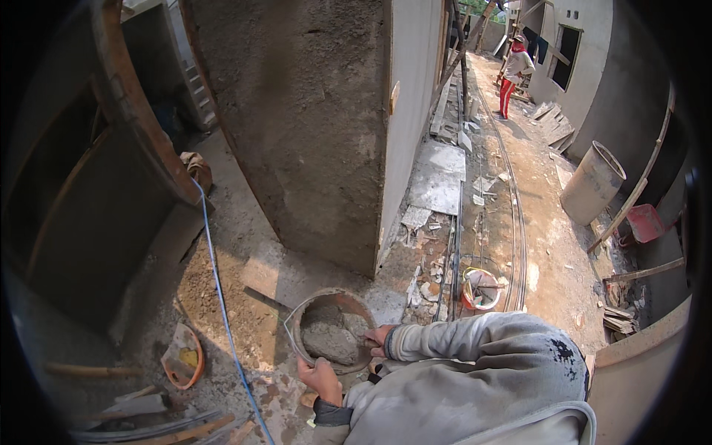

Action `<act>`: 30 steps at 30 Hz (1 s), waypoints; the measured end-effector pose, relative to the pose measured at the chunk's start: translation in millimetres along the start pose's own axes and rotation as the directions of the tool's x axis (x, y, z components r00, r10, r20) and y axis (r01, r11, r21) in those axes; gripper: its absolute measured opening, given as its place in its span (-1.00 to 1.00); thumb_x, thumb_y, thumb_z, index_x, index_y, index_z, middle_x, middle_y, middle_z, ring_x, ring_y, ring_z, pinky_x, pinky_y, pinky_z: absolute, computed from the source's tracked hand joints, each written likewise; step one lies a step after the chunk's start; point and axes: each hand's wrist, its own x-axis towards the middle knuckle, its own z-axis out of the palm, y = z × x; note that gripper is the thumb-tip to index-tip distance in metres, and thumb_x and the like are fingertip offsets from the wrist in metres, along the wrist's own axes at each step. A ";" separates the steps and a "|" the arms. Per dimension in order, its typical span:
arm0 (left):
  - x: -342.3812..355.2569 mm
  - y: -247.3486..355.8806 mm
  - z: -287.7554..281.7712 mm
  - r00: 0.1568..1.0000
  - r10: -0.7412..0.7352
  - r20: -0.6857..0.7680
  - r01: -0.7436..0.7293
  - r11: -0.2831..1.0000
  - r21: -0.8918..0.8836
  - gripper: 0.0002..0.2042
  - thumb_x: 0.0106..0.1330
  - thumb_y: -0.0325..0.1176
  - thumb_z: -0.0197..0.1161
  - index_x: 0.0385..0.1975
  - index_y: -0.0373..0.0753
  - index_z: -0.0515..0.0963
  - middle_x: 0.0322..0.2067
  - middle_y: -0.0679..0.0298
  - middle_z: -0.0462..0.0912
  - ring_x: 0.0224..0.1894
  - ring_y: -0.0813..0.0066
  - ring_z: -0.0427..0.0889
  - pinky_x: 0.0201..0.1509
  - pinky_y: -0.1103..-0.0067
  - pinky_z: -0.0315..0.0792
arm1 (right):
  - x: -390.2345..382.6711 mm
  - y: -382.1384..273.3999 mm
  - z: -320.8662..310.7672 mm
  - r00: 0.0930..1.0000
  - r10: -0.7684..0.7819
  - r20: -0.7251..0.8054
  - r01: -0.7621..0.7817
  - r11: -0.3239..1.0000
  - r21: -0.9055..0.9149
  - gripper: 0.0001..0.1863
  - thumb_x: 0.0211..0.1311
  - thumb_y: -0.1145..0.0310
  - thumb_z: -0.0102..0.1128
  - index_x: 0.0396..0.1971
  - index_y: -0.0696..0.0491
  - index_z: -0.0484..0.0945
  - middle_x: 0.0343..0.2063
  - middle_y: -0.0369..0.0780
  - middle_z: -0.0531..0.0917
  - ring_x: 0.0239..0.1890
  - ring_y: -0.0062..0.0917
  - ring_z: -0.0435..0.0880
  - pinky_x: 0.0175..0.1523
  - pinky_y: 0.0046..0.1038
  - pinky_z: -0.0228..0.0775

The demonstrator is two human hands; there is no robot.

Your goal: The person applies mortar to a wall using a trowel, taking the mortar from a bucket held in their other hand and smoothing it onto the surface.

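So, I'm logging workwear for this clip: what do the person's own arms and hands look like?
The left hand and right hand are gloveless. The right sleeve is long, grey and wrinkled, with black blotches near the shoulder. A dark cuff ends the left sleeve, which shows only briefly.

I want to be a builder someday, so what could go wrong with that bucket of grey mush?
The wet-looking mortar might irritate the bare right fingers beside it. The bucket could tip if the left fingers slip at its near edge. The blue cord running left of the bucket might trip someone.
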 end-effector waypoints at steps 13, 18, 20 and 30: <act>7.5 -23.0 -3.7 0.982 -0.084 -0.168 0.066 0.991 -0.115 -0.74 -0.10 -0.72 -0.05 -0.40 -0.34 0.47 -0.50 0.36 0.50 -0.56 0.67 0.41 -0.52 0.71 0.31 | -33.2 -58.8 -203.7 0.967 -0.250 0.055 0.250 0.968 0.004 -0.67 -0.12 0.34 0.15 -0.25 0.07 0.47 -0.59 -0.20 0.59 -0.59 -0.45 0.60 -0.45 -0.47 0.44; -3.7 -19.9 5.2 0.978 -0.173 -0.117 0.155 0.976 -0.150 -0.68 -0.12 -0.72 -0.07 -0.32 -0.38 0.48 -0.41 0.33 0.52 -0.47 0.65 0.44 -0.44 0.73 0.32 | 12.7 39.1 -336.6 0.964 0.236 0.124 -0.266 0.847 0.460 -0.78 -0.01 0.41 0.16 -0.33 0.14 0.44 -0.65 -0.22 0.55 -0.74 -0.52 0.49 -0.71 -0.48 0.31; -12.1 -17.8 -2.2 0.975 -0.186 -0.118 0.167 0.974 -0.152 -0.64 -0.13 -0.72 -0.08 -0.27 -0.40 0.48 -0.37 0.31 0.53 -0.43 0.65 0.45 -0.41 0.74 0.32 | 2.6 27.1 -409.7 0.814 0.541 -0.212 -0.513 0.840 0.176 -0.71 -0.01 0.38 0.14 -0.23 0.10 0.45 -0.62 -0.19 0.55 -0.74 -0.47 0.49 -0.69 -0.42 0.32; 5.1 -22.6 2.2 0.975 -0.187 -0.123 0.182 0.982 -0.046 -0.50 -0.12 -0.73 -0.08 -0.05 -0.41 0.44 -0.27 0.30 0.56 -0.34 0.64 0.49 -0.33 0.74 0.35 | -25.6 -30.4 -224.9 0.994 -0.063 0.088 0.104 0.789 -0.606 -0.65 0.09 0.23 -0.02 -0.16 0.10 0.42 -0.30 -0.04 0.57 -0.23 -0.15 0.57 -0.10 -0.22 0.40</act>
